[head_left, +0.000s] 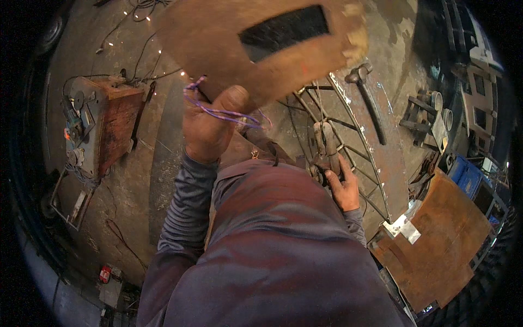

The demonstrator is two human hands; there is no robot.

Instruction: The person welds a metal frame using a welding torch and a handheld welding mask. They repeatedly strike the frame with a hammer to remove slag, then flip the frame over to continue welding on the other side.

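Observation:
My left hand is closed on the lower edge of a brown handheld welding shield, raised in front of me. A dark rectangular window is set in it. A loop of purple cord hangs over the hand from the shield's edge. Lower and to the right, my right hand has its fingers wrapped round a worn grey-brown clamp-like tool, seemingly a welding electrode holder. A thin rod seems to stick up from it. Beyond lies a welded metal lattice frame.
A hammer rests on a rusty plate right of the frame. At the left stands a rust-red metal box with cables. A large rusty sheet lies lower right, near a stool-like stand with cans.

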